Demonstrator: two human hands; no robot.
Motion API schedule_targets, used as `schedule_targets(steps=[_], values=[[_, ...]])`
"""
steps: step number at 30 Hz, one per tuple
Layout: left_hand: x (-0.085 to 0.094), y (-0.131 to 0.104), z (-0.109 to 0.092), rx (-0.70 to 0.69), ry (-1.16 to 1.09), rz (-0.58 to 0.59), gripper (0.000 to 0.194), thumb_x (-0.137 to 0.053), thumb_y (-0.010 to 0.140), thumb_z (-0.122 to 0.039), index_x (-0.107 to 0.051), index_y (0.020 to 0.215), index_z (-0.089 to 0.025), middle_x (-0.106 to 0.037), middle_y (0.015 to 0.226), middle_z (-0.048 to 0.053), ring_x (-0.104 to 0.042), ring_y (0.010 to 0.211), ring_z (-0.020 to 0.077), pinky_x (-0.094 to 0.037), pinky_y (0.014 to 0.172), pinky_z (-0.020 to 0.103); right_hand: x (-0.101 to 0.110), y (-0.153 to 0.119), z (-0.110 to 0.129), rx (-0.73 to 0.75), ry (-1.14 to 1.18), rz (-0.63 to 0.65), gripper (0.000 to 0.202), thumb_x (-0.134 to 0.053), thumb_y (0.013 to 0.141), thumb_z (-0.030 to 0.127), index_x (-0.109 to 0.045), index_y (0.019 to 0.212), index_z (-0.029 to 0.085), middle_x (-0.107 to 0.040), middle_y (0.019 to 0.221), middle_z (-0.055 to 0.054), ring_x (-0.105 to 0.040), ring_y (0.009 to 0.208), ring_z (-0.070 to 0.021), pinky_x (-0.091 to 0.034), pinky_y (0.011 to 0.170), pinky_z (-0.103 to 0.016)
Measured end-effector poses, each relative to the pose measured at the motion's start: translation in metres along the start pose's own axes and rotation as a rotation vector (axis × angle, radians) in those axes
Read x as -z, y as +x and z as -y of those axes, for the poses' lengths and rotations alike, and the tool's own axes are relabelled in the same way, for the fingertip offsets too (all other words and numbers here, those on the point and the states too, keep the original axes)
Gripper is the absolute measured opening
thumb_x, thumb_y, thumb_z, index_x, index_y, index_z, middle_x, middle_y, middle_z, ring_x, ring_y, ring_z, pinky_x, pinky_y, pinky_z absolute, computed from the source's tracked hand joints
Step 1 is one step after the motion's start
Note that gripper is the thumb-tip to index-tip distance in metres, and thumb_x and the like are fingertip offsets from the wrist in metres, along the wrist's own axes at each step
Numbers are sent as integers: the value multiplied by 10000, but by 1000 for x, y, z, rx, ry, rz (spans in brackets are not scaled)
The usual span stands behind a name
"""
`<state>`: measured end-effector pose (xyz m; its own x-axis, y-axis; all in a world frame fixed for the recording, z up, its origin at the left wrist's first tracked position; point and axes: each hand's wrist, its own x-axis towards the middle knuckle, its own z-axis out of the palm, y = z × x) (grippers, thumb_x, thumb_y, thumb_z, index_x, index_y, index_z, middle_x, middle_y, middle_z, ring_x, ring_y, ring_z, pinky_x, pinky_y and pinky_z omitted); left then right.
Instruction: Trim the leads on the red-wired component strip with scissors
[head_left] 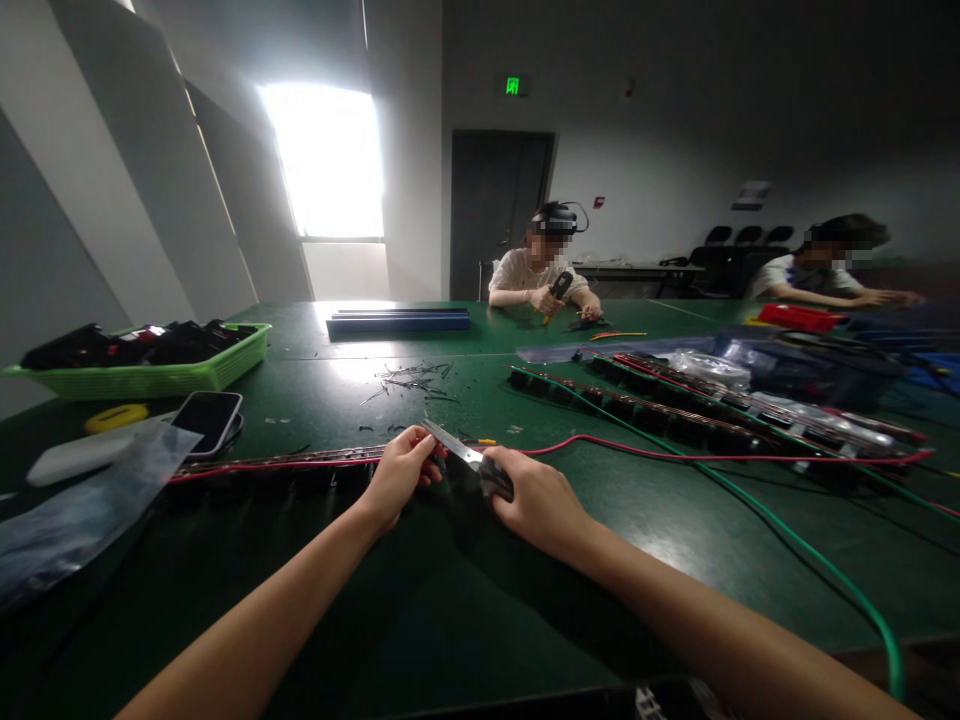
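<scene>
My right hand (536, 495) is closed round the dark handles of a pair of scissors (461, 452), whose blades point up and left to the fingertips of my left hand. My left hand (403, 475) is pinched at the right end of a long dark strip (285, 472) with red wires along it; what exactly lies between its fingers is too small to tell. A red wire (615, 442) runs off to the right behind the scissors. Beyond my hands lies a scatter of thin dark clippings (420, 380).
A green basket (150, 378) of dark parts, a phone (208, 420) and a plastic bag (90, 510) are at left. Blue bars (397, 322) lie ahead. More wired strips (675, 420) and a green wire (795, 540) stretch across the right. Two people sit across the table.
</scene>
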<state>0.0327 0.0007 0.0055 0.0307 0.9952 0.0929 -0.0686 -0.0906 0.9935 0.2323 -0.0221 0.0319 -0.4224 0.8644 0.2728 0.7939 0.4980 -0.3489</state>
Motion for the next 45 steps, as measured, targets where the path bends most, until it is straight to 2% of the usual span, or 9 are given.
schedule_targets(steps=[7, 13, 18, 24, 32, 45], values=[[0, 0, -1, 4, -14, 2, 213, -541, 806, -368, -538, 815, -155, -623, 772, 6, -541, 491, 50, -348, 451, 161, -7, 0, -4, 74, 82, -22, 443, -534, 739, 145, -517, 1180, 179, -588, 1121, -98, -550, 1001, -211, -399, 860, -297], [-3, 0, 0, -7, 23, 7, 199, -539, 791, -350, -537, 786, -151, -600, 718, -10, -528, 463, 50, -345, 431, 164, -5, 0, -2, 39, 92, -18, 491, -606, 740, 276, -491, 1208, 184, -582, 1031, -82, -546, 900, -203, -407, 792, -288], [-2, 2, 2, -32, 25, 29, 205, -552, 782, -356, -545, 797, -152, -589, 708, -21, -511, 454, 44, -355, 431, 164, -4, 2, -3, 92, 168, 3, 491, -581, 731, 212, -496, 1215, 199, -582, 1117, -84, -556, 906, -193, -415, 787, -279], [-1, 2, 4, -52, 14, 37, 190, -560, 778, -336, -548, 799, -148, -560, 689, -34, -481, 446, 35, -372, 438, 161, -4, 2, -3, 109, 168, 53, 453, -574, 724, 205, -519, 1174, 207, -629, 1037, -63, -579, 831, -188, -428, 723, -273], [-2, 1, 5, -60, 25, 35, 191, -554, 784, -340, -538, 798, -150, -533, 652, -47, -463, 436, 32, -357, 425, 155, -6, 2, -5, 97, 138, 13, 490, -592, 734, 260, -519, 1215, 197, -607, 1150, -94, -587, 957, -217, -442, 812, -294], [-2, 1, 3, -65, 17, 36, 178, -553, 781, -337, -516, 766, -163, -533, 647, -50, -468, 426, 34, -356, 411, 151, -6, 2, -5, 84, 133, -1, 480, -587, 744, 251, -531, 1219, 206, -620, 1134, -86, -599, 927, -212, -451, 783, -288]])
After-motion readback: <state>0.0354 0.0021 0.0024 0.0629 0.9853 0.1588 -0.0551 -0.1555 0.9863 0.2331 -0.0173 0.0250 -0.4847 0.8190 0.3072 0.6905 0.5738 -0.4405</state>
